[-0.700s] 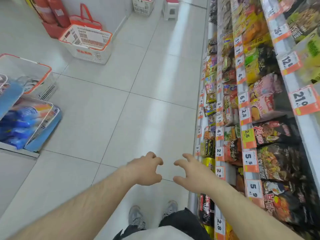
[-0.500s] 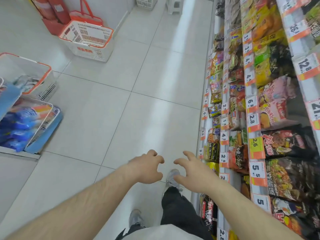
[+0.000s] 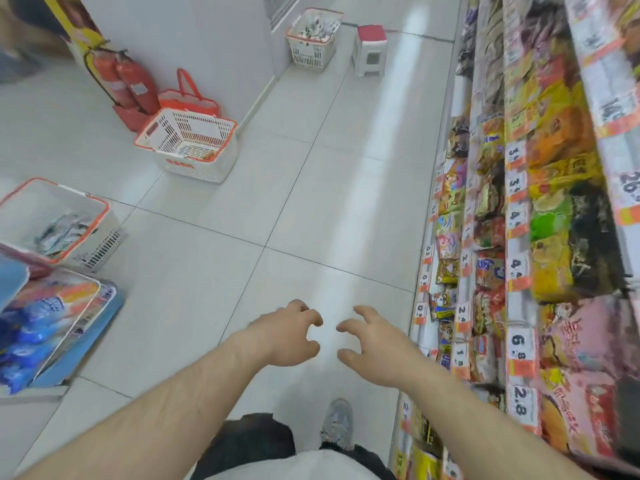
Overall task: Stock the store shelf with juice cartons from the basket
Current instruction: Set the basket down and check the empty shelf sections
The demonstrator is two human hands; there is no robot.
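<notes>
Both hands empty: left hand and right hand out front, fingers loosely curled, holding nothing. Far white plastic basket with orange rim holds what look like small cartons, too blurry to confirm. Cartons likely light, stiff, crushable; grip the flat sides, not the corners

Price tags on shelf edge at right: "6.8", "2.8", "2.4", "26". Packet print blurred, unreadable.
</notes>
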